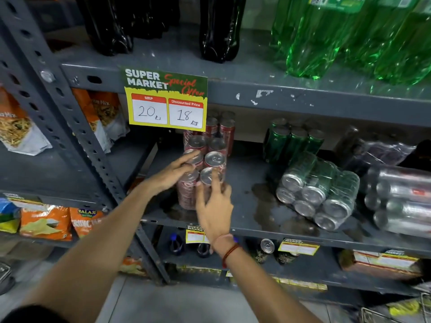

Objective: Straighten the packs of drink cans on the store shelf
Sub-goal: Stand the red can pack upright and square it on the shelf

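A shrink-wrapped pack of red cola cans stands upright on the grey middle shelf, below the price sign. My left hand lies on the pack's left top cans, fingers spread over the lids. My right hand grips the pack's front right corner, thumb on a lid. More red cans stand behind it. To the right, a pack of green cans lies tipped on its side, lids facing me. A silver can pack also lies on its side at the far right.
Upright green cans stand at the back. A dark wrapped pack lies behind the silver one. Wet stains mark the shelf. A yellow price sign hangs from the upper shelf edge. Snack bags fill the left rack.
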### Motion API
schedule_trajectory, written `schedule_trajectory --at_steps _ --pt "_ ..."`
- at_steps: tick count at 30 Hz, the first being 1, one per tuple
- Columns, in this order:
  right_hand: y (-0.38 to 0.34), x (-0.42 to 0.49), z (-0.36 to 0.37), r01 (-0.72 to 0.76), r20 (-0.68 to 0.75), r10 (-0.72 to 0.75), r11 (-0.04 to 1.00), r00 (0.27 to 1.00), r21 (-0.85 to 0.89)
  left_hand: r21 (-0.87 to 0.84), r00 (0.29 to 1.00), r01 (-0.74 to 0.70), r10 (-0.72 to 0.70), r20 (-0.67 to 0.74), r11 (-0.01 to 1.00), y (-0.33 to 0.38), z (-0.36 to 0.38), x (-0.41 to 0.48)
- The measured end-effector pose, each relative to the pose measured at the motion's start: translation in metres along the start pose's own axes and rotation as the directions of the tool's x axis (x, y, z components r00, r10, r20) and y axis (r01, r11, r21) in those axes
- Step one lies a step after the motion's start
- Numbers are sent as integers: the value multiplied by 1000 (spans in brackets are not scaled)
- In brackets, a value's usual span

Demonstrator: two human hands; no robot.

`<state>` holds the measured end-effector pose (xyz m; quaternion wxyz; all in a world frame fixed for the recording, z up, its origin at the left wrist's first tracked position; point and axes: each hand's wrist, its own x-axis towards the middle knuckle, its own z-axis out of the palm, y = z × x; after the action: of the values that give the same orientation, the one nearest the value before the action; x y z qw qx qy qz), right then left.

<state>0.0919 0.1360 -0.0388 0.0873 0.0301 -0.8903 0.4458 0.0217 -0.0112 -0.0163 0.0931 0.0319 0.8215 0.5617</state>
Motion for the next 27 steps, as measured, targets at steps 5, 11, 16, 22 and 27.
schedule_trajectory --at_steps 5,11,16,22,27 --pt "-9 0 -3 9 88 -3 997 996 -75 99 1000 14 -11 -24 995 16 -14 5" --pt "14 90 -45 48 104 -63 989 993 142 55 710 85 -22 -704 995 24 69 -33" --pt "10 157 -43 -9 526 -93 982 845 188 -163 705 124 -202 -680 979 30 120 -39" --pt "30 143 -27 -76 370 -48 946 928 314 -96 762 32 -87 -642 995 4 81 -32" --pt "26 102 -15 -61 86 44 978 995 199 -53 964 11 -25 -266 999 -7 3 -18"
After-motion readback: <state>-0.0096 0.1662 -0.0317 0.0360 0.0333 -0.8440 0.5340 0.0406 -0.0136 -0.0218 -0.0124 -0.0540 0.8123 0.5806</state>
